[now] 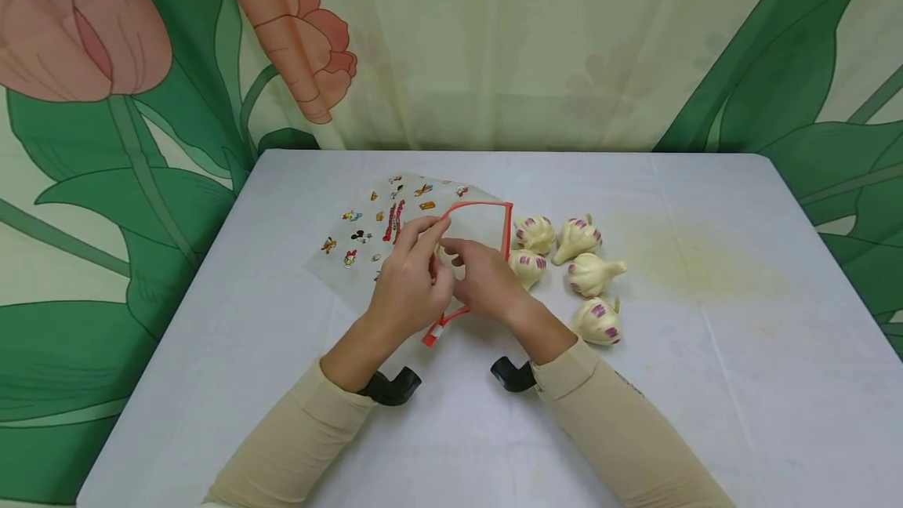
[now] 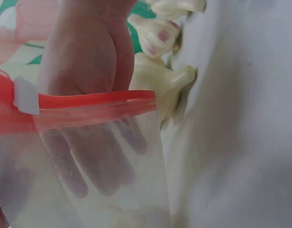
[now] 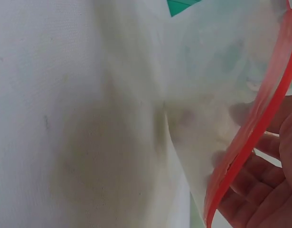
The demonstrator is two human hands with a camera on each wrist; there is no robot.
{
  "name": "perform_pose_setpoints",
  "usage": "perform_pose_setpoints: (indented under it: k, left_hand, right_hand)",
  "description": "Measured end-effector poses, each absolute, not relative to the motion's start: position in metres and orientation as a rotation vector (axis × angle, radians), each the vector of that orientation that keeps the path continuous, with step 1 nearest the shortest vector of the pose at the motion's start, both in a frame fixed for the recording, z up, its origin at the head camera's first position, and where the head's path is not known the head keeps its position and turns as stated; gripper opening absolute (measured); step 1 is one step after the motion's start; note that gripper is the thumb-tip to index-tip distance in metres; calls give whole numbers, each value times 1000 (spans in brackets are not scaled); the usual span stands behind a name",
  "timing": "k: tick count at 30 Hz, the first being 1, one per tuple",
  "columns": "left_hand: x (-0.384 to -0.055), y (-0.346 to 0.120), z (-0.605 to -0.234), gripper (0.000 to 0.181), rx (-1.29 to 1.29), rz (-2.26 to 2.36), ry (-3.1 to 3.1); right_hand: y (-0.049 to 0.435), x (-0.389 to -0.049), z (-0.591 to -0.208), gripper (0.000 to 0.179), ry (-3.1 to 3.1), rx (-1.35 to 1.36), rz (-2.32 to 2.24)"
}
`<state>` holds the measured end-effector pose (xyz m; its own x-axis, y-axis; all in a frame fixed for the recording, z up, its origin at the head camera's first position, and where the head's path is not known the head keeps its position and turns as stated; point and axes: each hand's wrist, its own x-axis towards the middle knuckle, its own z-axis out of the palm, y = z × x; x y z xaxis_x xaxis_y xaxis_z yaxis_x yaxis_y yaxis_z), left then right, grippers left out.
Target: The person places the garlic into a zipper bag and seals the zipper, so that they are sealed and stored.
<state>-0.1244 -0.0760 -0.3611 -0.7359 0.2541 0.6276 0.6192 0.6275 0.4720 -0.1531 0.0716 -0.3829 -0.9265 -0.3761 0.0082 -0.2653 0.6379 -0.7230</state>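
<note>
A clear zip bag [image 1: 339,257] with cartoon prints and a red zip strip [image 1: 506,230] stands with its mouth toward the right. My left hand [image 1: 412,281] grips it beside the mouth, fingers at the upper zip edge. My right hand [image 1: 490,273] reaches through the mouth. Its fingers [image 2: 100,161] show through the plastic, straight and loosely spread. Past those fingertips, a blurred pale garlic bulb [image 3: 188,121] shows inside the bag. The white zip slider [image 2: 26,95] sits near one end of the strip.
Several garlic bulbs [image 1: 592,274] with purple patches lie right of the bag, the closest [image 1: 527,266] near my right hand. All rest on a white-covered table [image 1: 705,382]. A floral curtain [image 1: 494,45] hangs behind its far edge.
</note>
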Motion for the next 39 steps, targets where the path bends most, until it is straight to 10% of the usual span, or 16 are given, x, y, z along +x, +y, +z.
perform_pose_setpoints:
  k: [39]
  left_hand:
    - [-127,-76,-362,51,-695,-956,-2315]
  right_hand:
    - [164,-138,-373,46,2916,-523,-761]
